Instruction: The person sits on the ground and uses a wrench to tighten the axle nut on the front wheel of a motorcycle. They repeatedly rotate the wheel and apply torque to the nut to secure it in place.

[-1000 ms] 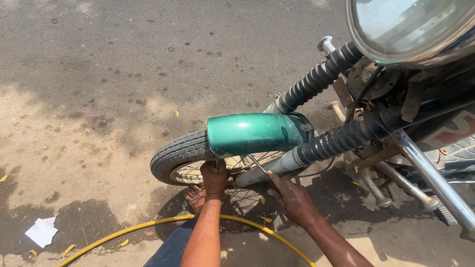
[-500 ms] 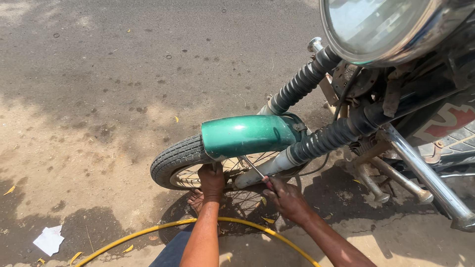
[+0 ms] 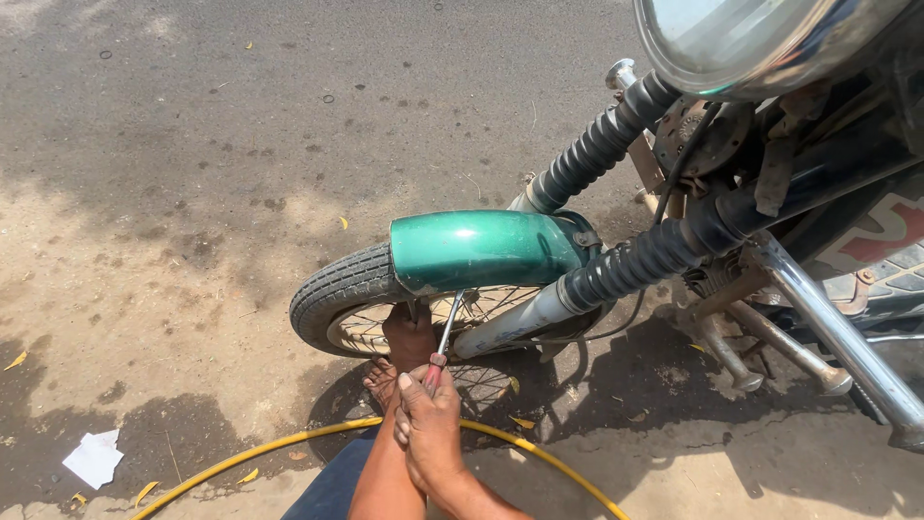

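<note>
you are over rough grey asphalt that gives way to pale sandy dirt nearer you. on it stand the motorcycle's black ribbed front tyre and a bare foot. a thin yellow hose curves across the dirt, with a crumpled white paper scrap and small yellow leaves nearby.

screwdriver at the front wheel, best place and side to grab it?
Grip the red handle, coming from below on the person's side. The thin metal shaft slants up under the green mudguard, offering little purchase; the right hand already wraps the handle, while the left hand sits by the wheel.
</note>
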